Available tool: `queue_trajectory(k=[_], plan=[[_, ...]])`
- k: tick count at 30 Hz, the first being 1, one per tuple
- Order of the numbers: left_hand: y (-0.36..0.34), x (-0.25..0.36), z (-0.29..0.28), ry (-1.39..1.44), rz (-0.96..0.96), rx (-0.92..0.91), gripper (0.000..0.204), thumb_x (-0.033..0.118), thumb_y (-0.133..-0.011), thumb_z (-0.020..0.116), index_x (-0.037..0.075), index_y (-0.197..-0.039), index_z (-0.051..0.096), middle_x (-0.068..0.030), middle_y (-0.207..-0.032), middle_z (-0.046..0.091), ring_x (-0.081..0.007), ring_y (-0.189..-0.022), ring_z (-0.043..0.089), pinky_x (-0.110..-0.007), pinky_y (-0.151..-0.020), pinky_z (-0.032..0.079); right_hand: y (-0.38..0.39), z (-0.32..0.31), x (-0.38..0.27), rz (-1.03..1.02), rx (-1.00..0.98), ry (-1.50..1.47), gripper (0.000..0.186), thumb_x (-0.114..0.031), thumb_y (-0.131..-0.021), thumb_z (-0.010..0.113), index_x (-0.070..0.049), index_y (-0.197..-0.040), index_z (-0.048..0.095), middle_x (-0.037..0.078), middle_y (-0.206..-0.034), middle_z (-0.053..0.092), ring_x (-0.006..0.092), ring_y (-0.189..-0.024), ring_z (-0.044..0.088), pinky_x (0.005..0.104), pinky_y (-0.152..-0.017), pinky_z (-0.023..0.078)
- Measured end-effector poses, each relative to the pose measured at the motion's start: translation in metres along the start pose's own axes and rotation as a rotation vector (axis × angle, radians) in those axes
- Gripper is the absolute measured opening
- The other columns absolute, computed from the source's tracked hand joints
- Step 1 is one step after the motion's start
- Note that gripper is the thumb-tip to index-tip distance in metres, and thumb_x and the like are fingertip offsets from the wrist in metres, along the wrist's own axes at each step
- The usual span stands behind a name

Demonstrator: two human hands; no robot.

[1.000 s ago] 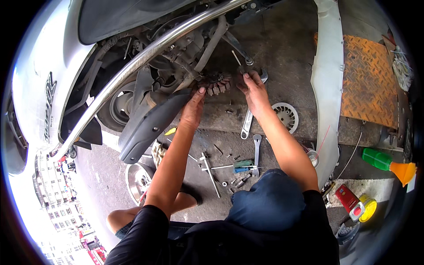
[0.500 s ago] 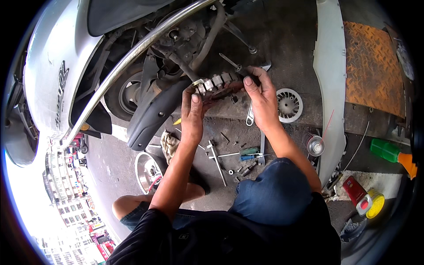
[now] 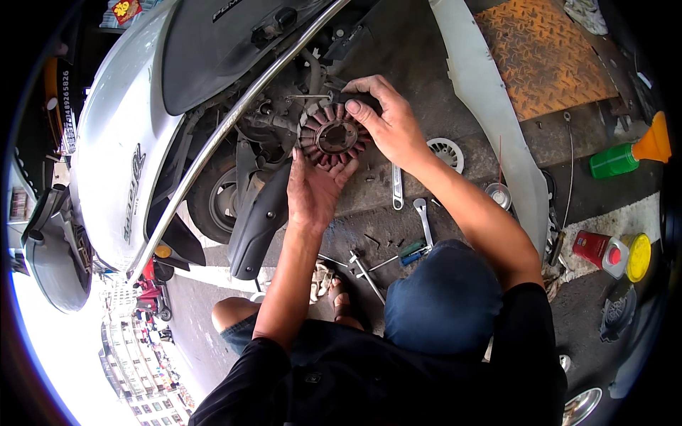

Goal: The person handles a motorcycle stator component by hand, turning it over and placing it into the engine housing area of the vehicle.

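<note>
Both hands hold up a stator (image 3: 329,150), a round ring of dark reddish-brown wire windings with an opening at its centre. It hangs in front of the scooter's exposed engine area, its round face toward me. My left hand (image 3: 316,195) supports it from below, thumb up along the left edge and fingers under the rim. My right hand (image 3: 389,126) grips its upper right edge, thumb on the near side; the other fingers are partly behind. Just below and left of it is the scooter's black exhaust cover (image 3: 263,224).
The silver scooter (image 3: 114,156) with its chrome bar fills the left. On the floor lie wrenches (image 3: 424,221), a T-handle tool (image 3: 366,275), screwdrivers and a slotted fan wheel (image 3: 449,153). At right are a long pale panel (image 3: 490,92), a spray can (image 3: 499,194), a green bottle (image 3: 614,161) and a red container (image 3: 598,248).
The stator has turned from edge-on to face-on, and both hands have shifted around its rim. My view has swung, so the scooter shows more and the floor items sit differently.
</note>
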State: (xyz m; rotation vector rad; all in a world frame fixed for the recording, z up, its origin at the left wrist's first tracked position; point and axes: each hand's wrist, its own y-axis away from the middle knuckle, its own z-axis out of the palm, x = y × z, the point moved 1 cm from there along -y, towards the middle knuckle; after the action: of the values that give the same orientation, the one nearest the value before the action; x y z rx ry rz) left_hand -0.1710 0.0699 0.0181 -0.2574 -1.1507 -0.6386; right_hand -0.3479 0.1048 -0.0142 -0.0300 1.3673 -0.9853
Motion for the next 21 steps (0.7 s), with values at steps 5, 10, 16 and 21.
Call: queue_trajectory(k=[5,10,16,21], plan=[[-0.006,0.063,-0.015,-0.461,-0.247,-0.18,0.063,0.055,-0.098,0.045,0.001,-0.129,0.051,-0.0177,-0.12,0.063,-0.0284,-0.104,0.065,-0.037,-0.088,0.054,-0.027,0.001,-0.025,-0.175,0.031,0.092,0.021,-0.017,-0.089,0.068,-0.002,-0.102,0.063,0.01,-0.098,0.064,0.0268,-0.093,0.063,0.0348,-0.084,0.048],[-0.025,0.103,-0.004,-0.813,0.235,-0.205,0.051,0.037,-0.095,0.062,-0.004,-0.124,0.056,-0.0129,-0.111,0.066,-0.0203,-0.103,0.063,-0.033,-0.093,0.049,-0.046,0.014,-0.04,-0.199,-0.044,0.133,0.02,-0.016,-0.088,0.068,-0.001,-0.101,0.064,0.012,-0.094,0.064,0.027,-0.088,0.064,0.0356,-0.08,0.05],[-0.037,0.105,-0.003,-0.553,0.003,-0.352,0.044,0.024,-0.088,0.072,-0.001,-0.121,0.056,-0.0087,-0.109,0.063,-0.0168,-0.102,0.06,-0.032,-0.093,0.046,-0.047,0.043,-0.072,-0.448,-0.114,0.427,0.02,-0.022,-0.089,0.067,-0.003,-0.098,0.066,0.01,-0.096,0.067,0.0229,-0.085,0.067,0.0358,-0.076,0.052],[-0.045,0.11,-0.003,-0.383,0.124,-0.49,0.039,0.031,-0.093,0.065,0.002,-0.117,0.058,-0.0095,-0.107,0.066,-0.0181,-0.097,0.062,-0.034,-0.085,0.049,-0.05,0.062,-0.091,-0.21,-0.167,0.395,0.02,-0.016,-0.092,0.063,0.002,-0.099,0.059,0.01,-0.092,0.062,0.0213,-0.087,0.061,0.0335,-0.08,0.048]])
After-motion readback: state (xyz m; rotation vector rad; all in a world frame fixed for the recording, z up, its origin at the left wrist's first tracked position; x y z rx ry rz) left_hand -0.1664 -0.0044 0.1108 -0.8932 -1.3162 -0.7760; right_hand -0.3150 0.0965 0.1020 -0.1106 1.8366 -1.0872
